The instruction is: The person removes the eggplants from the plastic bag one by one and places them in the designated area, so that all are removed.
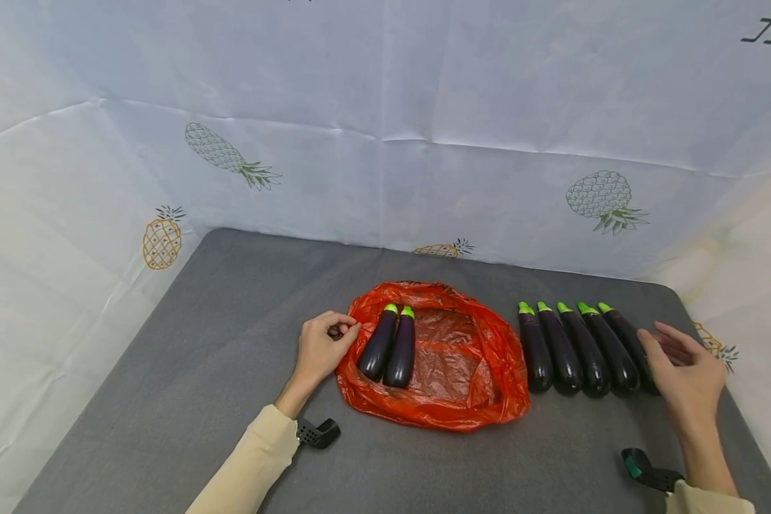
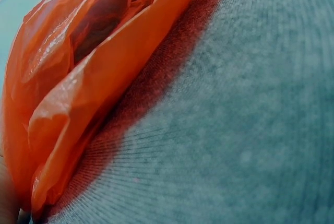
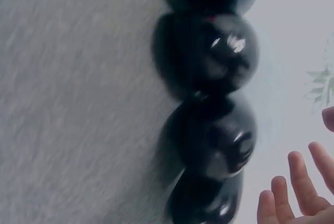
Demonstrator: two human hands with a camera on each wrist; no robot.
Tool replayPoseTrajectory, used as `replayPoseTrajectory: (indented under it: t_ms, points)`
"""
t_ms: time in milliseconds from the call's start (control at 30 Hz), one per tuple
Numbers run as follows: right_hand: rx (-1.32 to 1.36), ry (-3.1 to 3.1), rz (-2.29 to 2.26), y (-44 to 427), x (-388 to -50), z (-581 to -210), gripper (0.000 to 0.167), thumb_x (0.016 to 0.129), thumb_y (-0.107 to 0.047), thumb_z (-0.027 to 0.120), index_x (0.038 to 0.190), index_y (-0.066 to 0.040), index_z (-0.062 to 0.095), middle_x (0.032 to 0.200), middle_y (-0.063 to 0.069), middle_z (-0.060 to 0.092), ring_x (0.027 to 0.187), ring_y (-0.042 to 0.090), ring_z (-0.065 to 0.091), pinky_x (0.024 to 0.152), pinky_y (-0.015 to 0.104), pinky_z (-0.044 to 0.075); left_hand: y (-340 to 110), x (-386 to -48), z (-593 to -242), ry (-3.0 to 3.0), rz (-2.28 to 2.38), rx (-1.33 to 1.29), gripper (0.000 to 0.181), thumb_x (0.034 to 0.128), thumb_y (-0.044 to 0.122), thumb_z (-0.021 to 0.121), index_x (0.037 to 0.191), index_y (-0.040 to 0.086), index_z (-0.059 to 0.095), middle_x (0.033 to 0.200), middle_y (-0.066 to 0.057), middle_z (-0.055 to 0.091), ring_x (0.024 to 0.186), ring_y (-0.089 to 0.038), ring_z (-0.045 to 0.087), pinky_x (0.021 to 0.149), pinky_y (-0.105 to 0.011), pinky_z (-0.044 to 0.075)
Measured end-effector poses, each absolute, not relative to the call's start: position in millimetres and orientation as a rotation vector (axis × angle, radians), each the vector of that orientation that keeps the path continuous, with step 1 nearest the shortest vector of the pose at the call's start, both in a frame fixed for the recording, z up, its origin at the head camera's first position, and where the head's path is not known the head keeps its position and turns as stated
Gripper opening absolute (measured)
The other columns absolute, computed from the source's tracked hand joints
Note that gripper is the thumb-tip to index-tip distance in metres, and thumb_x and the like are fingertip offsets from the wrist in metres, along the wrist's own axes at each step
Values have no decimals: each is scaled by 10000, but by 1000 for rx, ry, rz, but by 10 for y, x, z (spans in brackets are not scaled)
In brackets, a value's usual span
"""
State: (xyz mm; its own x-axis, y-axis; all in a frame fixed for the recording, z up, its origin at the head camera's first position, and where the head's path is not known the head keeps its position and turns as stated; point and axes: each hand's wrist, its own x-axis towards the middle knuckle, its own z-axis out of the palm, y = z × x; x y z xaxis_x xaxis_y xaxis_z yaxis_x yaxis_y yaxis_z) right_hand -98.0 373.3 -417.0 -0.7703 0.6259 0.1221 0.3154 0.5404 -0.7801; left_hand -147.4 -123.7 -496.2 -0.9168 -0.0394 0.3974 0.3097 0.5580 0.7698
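We see an open red plastic bag (image 1: 433,420) midway between the left and right edges of the grey bench (image 1: 186,400), with two eggplants (image 1: 401,355) lying inside against its left wall, green stem ends toward the far edge. The left hand (image 1: 321,346) has its thumb and finger together, pinching the bag's left rim. Near the right edge, five more eggplants (image 1: 580,350) form a row just beside the bag, stem ends also facing the far edge. The right hand (image 1: 690,375) is over the outermost one, its fingers apart and fairly straight; we cannot tell whether the thumb touches the skin. As for writing, dark print (image 1: 451,291) marks the bag's far rim, too creased and small for us to read. Behind the far edge, the pale cloth (image 1: 482,93) carries outlined pineapples (image 1: 597,194) and, at upper right, large dark lettering (image 1: 767,27), cut off so that we cannot make out a word.
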Motion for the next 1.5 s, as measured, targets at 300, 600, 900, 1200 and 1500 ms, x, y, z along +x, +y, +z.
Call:
replayPoseTrajectory:
  t_ms: [300, 600, 900, 1200, 1500]
  points:
    - [-716, -2400, 1169, 3530, -1011, -4052, 431, 947, -331, 700, 1345, -166, 679, 863, -371, 534, 879, -141, 488, 775, 100, 359, -1236, -1479, -4967, -2431, -1306, -216, 62, 859, 103, 808, 817, 87, 764, 702, -17, 630, 635, -83, 541, 625, -205, 481]
    - [-554, -2427, 1202, 3231, -1001, -3983, 399, 951, -290, 715, 1321, -145, 690, 875, -351, 588, 877, -119, 540, 747, 44, 399, -1237, -1476, -4968, -2418, -1300, -221, 62, 850, 97, 809, 808, 89, 764, 699, -13, 638, 632, -74, 546, 622, -204, 481]
    - [-347, -2406, 1280, 2958, -996, -3958, 380, 935, -168, 739, 1306, -98, 692, 894, -334, 639, 892, -123, 596, 715, 44, 444, -1238, -1475, -4971, -2412, -1294, -221, 59, 843, 93, 810, 804, 90, 764, 697, -13, 644, 630, -68, 552, 619, -208, 484]
    - [-225, -2471, 1310, 2724, -1006, -3961, 399, 947, -202, 730, 1326, -92, 673, 948, -329, 642, 902, -113, 606, 709, 70, 459, -1238, -1478, -4963, -2416, -1306, -220, 59, 852, 95, 807, 809, 87, 766, 698, -18, 643, 628, -77, 553, 619, -209, 485]
    - [-124, -2493, 1317, 2509, -1026, -4007, 367, 948, -188, 728, 1296, -79, 688, 946, -338, 627, 882, -119, 609, 701, 82, 475, -1239, -1475, -4952, -2413, -1312, -218, 60, 851, 94, 807, 806, 87, 768, 694, -18, 642, 628, -81, 556, 622, -211, 487]
